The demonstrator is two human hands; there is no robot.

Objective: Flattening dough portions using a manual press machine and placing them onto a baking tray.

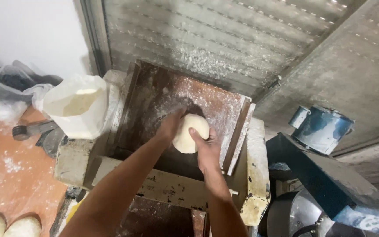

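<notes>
A pale round lump of dough [190, 130] rests on the floured brown sloping tray [163, 94] of a worn cream-coloured machine [255, 175]. My left hand [170, 124] presses against the dough's left side, fingers curled round its back. My right hand [207, 147] cups the dough from the right and below, thumb lying on its front. Both forearms reach up from the bottom of the view.
A white plastic tub of flour [79, 105] stands on the machine's left corner. Clear plastic bags [12, 90] lie at far left on the orange floor. Two more dough balls [9, 226] sit at the bottom left. A blue motor [321, 127] and blue frame stand right. A grey shutter [224, 35] is behind.
</notes>
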